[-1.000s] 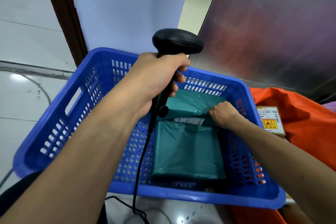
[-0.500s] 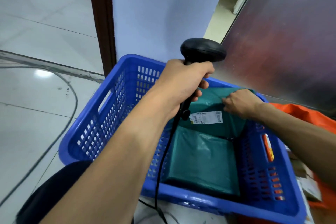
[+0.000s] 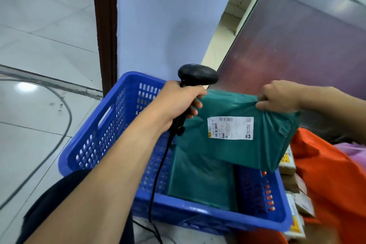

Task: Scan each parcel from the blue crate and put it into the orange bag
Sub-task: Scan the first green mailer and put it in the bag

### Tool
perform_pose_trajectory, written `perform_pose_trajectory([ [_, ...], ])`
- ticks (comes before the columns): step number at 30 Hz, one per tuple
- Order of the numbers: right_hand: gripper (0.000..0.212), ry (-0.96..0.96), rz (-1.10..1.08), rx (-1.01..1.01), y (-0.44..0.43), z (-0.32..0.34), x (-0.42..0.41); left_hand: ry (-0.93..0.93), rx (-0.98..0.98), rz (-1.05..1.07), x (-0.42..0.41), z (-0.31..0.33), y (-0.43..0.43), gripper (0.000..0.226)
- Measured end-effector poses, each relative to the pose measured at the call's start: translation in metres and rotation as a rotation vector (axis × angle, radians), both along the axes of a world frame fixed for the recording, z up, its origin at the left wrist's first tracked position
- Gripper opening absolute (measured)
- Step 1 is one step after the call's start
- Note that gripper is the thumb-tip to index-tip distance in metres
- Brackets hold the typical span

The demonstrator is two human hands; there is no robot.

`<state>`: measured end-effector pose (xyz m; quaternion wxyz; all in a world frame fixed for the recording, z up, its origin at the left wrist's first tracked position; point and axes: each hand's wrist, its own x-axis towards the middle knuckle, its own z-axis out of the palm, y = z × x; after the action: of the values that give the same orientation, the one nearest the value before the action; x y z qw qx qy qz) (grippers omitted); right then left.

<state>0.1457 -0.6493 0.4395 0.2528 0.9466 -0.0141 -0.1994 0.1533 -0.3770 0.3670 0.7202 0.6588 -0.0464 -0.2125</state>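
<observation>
While the left hand [image 3: 178, 103] grips the scanner [image 3: 198, 75], the right hand's [image 3: 278, 96] fingers pinch a green parcel [image 3: 237, 130] hanging below them, above the blue crate [image 3: 111, 125].

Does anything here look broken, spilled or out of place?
Nothing stands out. The green plastic mailer parcel hangs tilted over the blue plastic crate only because the right hand pinches its top edge; the left hand grips a black handheld scanner.

Label [image 3: 230, 128] txt too small, orange bag [image 3: 332, 188] partly off-frame rt
</observation>
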Motion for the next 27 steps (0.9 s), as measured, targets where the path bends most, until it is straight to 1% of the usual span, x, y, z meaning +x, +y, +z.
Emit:
perform_pose_trajectory([
  [3, 0.03, -0.012, -0.052, 0.095, 0.01, 0.031, -0.023, 0.003, 0.013, -0.051, -0.006, 0.001, 0.002, 0.014],
  [6, 0.038, -0.089, -0.102, 0.226, 0.011, 0.065, -0.042, 0.007, -0.014, -0.074, -0.011, 0.001, -0.001, 0.014],
  [8, 0.038, -0.146, -0.193, 0.318, 0.007, 0.086, -0.054, 0.009, -0.038, -0.081, -0.016, 0.003, -0.005, 0.014],
  [10, 0.039, -0.155, -0.327, 0.421, 0.004, 0.099, -0.067, 0.024, -0.056, -0.1, -0.023, 0.003, -0.007, 0.015],
  [13, 0.04, -0.172, -0.44, 0.57, -0.002, 0.112, -0.096, 0.053, -0.053, -0.188, -0.04, 0.001, -0.011, 0.015],
  [16, 0.047, -0.264, -0.474, 0.713, -0.008, 0.115, -0.124, 0.072, -0.038, -0.265, -0.057, -0.003, -0.014, 0.013],
  [18, 0.044, -0.36, -0.516, 0.793, -0.013, 0.113, -0.144, 0.073, -0.037, -0.294, -0.066, -0.003, -0.018, 0.012],
  [21, 0.042, -0.516, -0.632, 0.907, -0.027, 0.101, -0.17, 0.057, -0.005, -0.297, -0.072, -0.003, -0.018, 0.012],
  [23, 0.042, -0.586, -0.733, 1.0, -0.034, 0.089, -0.188, 0.05, 0.018, -0.287, -0.072, -0.004, -0.016, 0.014],
  [27, 0.039, -0.734, -0.851, 1.261, -0.038, 0.059, -0.223, 0.048, 0.067, -0.242, -0.075, -0.007, -0.017, 0.015],
])
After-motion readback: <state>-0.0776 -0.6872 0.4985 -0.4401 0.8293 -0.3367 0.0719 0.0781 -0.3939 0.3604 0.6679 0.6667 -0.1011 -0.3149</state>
